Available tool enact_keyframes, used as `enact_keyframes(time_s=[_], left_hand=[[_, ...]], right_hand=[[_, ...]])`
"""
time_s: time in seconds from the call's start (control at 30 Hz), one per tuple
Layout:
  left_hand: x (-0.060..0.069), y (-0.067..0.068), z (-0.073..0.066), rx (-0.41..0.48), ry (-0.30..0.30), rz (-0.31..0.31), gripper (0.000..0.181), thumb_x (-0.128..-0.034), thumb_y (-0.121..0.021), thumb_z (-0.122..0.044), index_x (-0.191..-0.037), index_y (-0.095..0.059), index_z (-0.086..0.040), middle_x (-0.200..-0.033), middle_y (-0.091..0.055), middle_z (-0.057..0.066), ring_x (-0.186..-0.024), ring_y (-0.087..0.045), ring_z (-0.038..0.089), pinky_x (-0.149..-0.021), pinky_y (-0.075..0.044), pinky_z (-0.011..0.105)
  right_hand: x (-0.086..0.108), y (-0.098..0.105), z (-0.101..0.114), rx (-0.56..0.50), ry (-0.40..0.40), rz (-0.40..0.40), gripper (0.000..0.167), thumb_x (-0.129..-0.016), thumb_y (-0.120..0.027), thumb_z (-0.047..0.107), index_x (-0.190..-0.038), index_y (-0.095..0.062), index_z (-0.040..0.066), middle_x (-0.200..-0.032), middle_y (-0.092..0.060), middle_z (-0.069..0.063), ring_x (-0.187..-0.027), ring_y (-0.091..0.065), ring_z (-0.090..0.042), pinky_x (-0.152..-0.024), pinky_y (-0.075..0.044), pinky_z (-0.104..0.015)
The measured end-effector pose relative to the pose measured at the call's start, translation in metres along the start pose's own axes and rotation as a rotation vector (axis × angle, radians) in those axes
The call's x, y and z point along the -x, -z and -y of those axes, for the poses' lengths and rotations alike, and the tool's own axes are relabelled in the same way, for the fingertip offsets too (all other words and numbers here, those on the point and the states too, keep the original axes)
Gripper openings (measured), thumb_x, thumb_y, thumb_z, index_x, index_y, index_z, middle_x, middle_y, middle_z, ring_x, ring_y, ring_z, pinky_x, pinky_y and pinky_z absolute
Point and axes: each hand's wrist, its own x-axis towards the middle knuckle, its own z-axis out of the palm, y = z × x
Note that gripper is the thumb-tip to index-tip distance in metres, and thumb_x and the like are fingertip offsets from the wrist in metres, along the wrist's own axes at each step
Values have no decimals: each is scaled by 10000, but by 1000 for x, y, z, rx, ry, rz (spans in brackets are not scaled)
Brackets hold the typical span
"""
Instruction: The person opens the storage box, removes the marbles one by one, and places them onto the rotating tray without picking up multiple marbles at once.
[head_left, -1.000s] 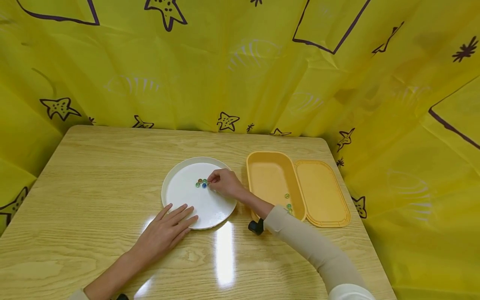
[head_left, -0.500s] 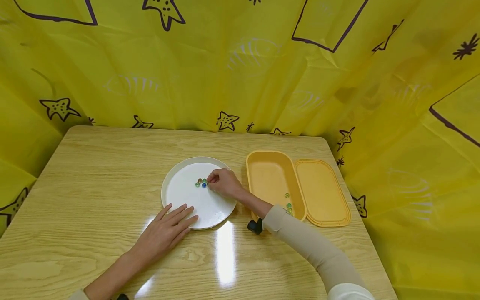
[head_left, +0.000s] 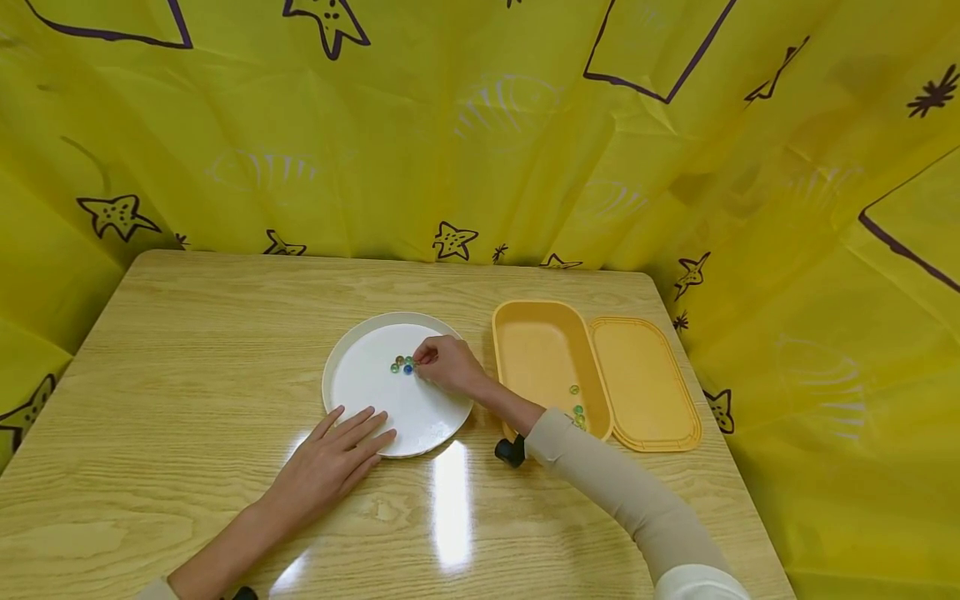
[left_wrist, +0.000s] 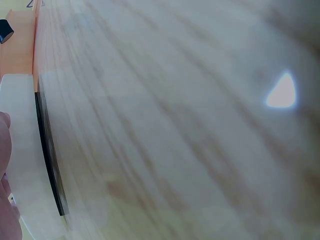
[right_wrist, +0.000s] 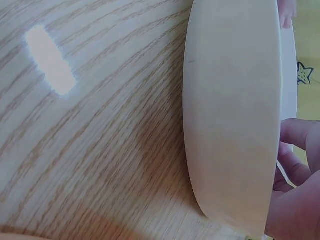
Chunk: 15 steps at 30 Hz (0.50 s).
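I have the left hand (head_left: 327,462) spread over the near edge of the tray (head_left: 362,371); right hand (head_left: 448,365) at the marbles (head_left: 408,369), grip I can't tell.

desk (head_left: 210,333): bright, evenly lit; hard white glare (head_left: 450,508) at six o'clock
curtain (head_left: 390,150): soft shadows in the folds
left wrist view: desk blurred, glare near half past two
right wrist view: crisper grain, ten o'clock glare, shadow (right_wrist: 160,132) beside the plate (right_wrist: 232,115)
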Motion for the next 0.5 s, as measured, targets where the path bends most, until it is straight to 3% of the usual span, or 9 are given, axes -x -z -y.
enact_keyframes(time_s=[0.5], left_hand=[[1,-1,0,-2,-6,0,471,-1112,-305,-364,-1288,-669,-121,-1336,-618,132,-1234,-569,325,-1041,-387,561]], right_hand=[[1,11,3,-25,10,-21,91,-875,-743,45,-961,-736,19,-882,-695,-47,-814,-657,-153,-659,-523,-192]])
